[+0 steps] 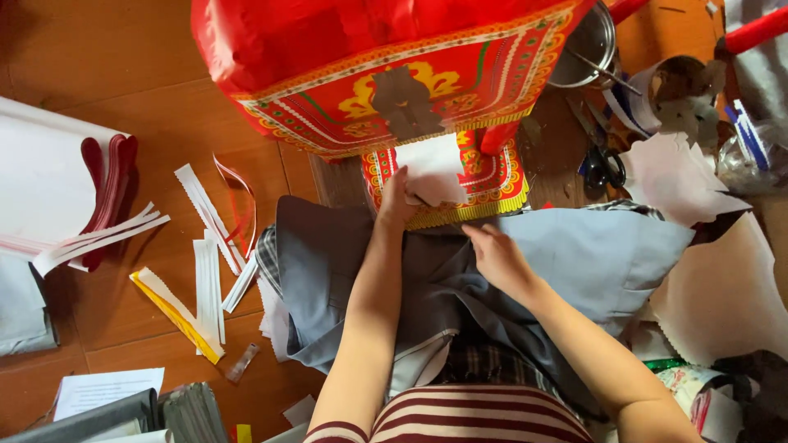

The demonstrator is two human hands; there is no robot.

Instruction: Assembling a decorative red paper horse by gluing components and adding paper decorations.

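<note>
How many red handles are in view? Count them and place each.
2. One red handle sits by the metal pot at the top; the other lies near the top right corner. Others may be hidden under clutter.

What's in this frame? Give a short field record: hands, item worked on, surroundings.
left hand: fingers pressing the white paper piece onto the small patterned box
right hand: resting at the lower edge of the small red and yellow patterned box
above: large red paper box
lap: grey cloth
floor left: paper strips
right: black scissors, metal pot
</note>
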